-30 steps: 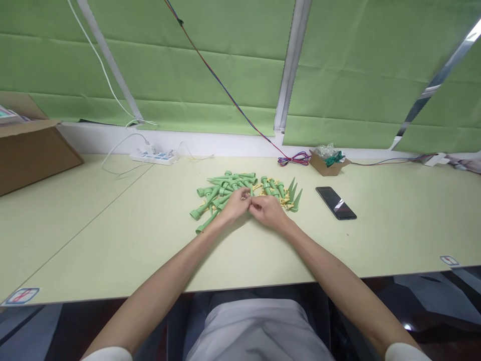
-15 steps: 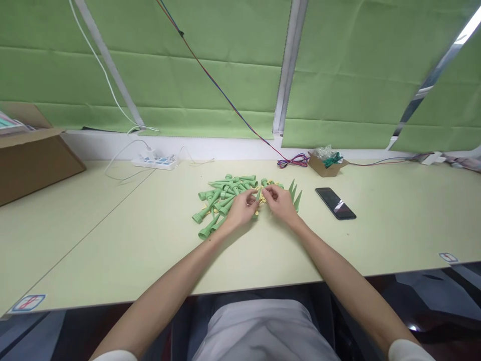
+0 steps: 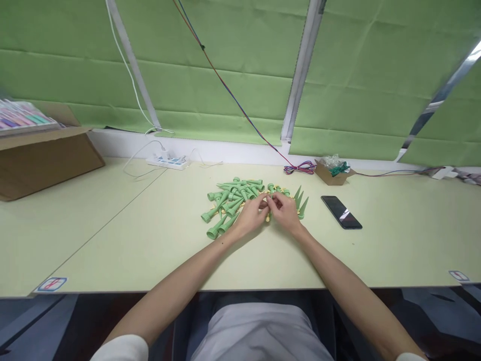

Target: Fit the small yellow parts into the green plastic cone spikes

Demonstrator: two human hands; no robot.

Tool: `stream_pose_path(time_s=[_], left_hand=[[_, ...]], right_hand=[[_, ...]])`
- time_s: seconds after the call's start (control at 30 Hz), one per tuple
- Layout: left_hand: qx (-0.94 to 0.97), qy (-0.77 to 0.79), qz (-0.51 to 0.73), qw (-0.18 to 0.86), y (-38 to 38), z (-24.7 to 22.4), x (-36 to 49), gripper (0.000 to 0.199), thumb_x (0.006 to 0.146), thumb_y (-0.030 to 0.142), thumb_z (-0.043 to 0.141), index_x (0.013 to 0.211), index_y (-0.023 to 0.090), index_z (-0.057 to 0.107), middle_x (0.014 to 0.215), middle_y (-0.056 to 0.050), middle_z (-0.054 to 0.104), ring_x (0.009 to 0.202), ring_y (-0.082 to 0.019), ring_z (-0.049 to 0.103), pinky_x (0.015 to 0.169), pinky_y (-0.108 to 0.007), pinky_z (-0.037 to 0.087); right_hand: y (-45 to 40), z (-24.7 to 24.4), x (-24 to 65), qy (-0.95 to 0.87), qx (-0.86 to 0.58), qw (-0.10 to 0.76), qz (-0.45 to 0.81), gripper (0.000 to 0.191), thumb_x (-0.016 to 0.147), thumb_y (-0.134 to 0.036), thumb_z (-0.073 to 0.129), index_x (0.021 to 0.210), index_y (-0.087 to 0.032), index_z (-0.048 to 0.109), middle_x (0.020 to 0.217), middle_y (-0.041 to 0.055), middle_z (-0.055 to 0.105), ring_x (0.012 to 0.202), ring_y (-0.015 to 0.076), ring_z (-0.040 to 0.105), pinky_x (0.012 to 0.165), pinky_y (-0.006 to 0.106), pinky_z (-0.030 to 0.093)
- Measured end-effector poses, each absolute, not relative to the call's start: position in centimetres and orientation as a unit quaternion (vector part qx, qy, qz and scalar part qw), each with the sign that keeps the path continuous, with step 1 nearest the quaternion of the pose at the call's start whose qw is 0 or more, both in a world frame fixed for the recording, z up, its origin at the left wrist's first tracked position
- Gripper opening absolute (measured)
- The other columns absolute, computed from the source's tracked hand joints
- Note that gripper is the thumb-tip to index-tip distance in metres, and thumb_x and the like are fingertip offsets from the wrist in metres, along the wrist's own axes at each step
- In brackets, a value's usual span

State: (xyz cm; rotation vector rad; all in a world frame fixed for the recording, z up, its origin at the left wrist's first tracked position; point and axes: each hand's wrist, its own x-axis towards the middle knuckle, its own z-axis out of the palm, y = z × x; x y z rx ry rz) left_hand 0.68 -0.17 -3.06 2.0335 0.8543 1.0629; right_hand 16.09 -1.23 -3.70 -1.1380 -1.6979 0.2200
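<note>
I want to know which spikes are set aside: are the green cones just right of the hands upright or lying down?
Upright. The green cones stand on the table, tips up; the pile of spikes lies flat.

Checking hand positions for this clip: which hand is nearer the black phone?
Right. The right hand lies left of the phone, apart from it; the left hand is farther left, beside the green spikes.

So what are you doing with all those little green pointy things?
A person sits at a pale yellow-green table with both hands meeting over a heap of green plastic cone-shaped spikes. The left hand and the right hand pinch something small between their fingers, too tiny to make out. Small yellow pieces lie among the spikes. A black phone lies flat to the right, apart from the heap.
</note>
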Motion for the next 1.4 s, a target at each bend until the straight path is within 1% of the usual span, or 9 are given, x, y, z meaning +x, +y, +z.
stream_pose_path(time_s=[0.13,0.23,0.3,0.43,0.53,0.7,0.93,1.2,1.4], left_hand=[[0.810,0.339,0.392,0.274,-0.5,-2.4,0.7,0.030,0.104,0.035,0.041,0.108,0.020,0.068,0.092,-0.008,0.075,0.082,-0.022,0.069,0.080,-0.034,0.050],[0.821,0.345,0.390,0.237,-0.5,-2.2,0.7,0.040,0.107,0.037,0.031,0.091,0.019,0.062,0.088,-0.008,0.070,0.080,-0.021,0.063,0.078,-0.033,0.045],[0.823,0.348,0.391,0.221,-0.5,-2.3,0.7,0.041,0.108,0.037,0.028,0.086,0.019,0.059,0.085,-0.008,0.067,0.079,-0.021,0.060,0.077,-0.034,0.044],[0.825,0.362,0.382,0.204,-0.2,-2.8,0.9,0.036,0.106,0.031,0.032,0.087,0.018,0.060,0.087,-0.008,0.067,0.083,-0.021,0.060,0.081,-0.034,0.045],[0.826,0.373,0.372,0.202,-0.1,-3.3,1.0,0.021,0.099,0.022,0.044,0.098,0.017,0.064,0.098,-0.009,0.070,0.091,-0.022,0.063,0.085,-0.034,0.047],[0.836,0.393,0.336,0.186,0.2,-4.1,0.9,0.022,0.093,0.013,0.047,0.097,0.015,0.068,0.098,-0.010,0.071,0.094,-0.023,0.064,0.086,-0.035,0.048],[0.842,0.403,0.313,0.176,0.9,-4.7,0.6,0.020,0.090,0.011,0.051,0.091,0.016,0.070,0.093,-0.009,0.071,0.087,-0.022,0.064,0.082,-0.033,0.048],[0.859,0.377,0.300,0.174,1.0,-4.9,0.5,0.021,0.089,0.011,0.050,0.083,0.016,0.069,0.086,-0.007,0.072,0.079,-0.020,0.062,0.074,-0.031,0.045],[0.864,0.381,0.291,0.156,0.8,-5.1,0.6,0.021,0.089,0.011,0.050,0.084,0.017,0.070,0.087,-0.008,0.070,0.084,-0.021,0.063,0.079,-0.033,0.047]], right_hand=[[-1.3,-3.3,16.4,-0.694,-0.465,0.548,0.040,0.034,0.098,-0.042,0.051,0.072,-0.021,0.056,0.061,0.0005,0.055,0.055,0.0146,0.047,0.057,0.028,0.039],[-1.2,-3.0,17.0,-0.669,-0.460,0.583,-0.023,0.039,0.100,-0.041,0.050,0.067,-0.020,0.054,0.057,-0.0012,0.050,0.052,0.0128,0.043,0.055,0.027,0.037],[-1.0,-3.0,17.3,-0.660,-0.455,0.595,-0.056,0.038,0.100,-0.040,0.051,0.068,-0.020,0.055,0.058,-0.0009,0.052,0.052,0.0121,0.044,0.055,0.027,0.037],[-0.7,-3.1,17.9,-0.647,-0.456,0.604,-0.088,0.035,0.100,-0.037,0.052,0.072,-0.018,0.060,0.060,0.0008,0.058,0.052,0.0119,0.047,0.055,0.026,0.039],[-0.7,-3.0,18.1,-0.631,-0.457,0.616,-0.115,0.034,0.101,-0.037,0.052,0.076,-0.017,0.065,0.064,0.0034,0.063,0.053,0.0126,0.050,0.056,0.027,0.041],[-0.5,-2.6,18.6,-0.596,-0.488,0.618,-0.158,0.041,0.102,-0.043,0.049,0.083,-0.016,0.072,0.064,0.0055,0.065,0.055,0.0152,0.052,0.060,0.029,0.043],[0.3,-3.4,19.0,-0.610,-0.558,0.557,-0.079,0.036,0.097,-0.038,0.050,0.093,-0.015,0.077,0.089,0.0114,0.079,0.060,0.0175,0.062,0.070,0.031,0.050],[0.3,-3.5,18.9,-0.616,-0.654,0.438,-0.023,0.025,0.094,-0.026,0.052,0.095,-0.018,0.075,0.090,0.0100,0.079,0.068,0.0204,0.068,0.074,0.031,0.046],[-0.3,-2.8,18.4,-0.613,-0.693,0.380,-0.023,0.020,0.092,-0.024,0.056,0.097,-0.020,0.075,0.089,0.0075,0.077,0.077,0.0210,0.066,0.068,0.029,0.038]])
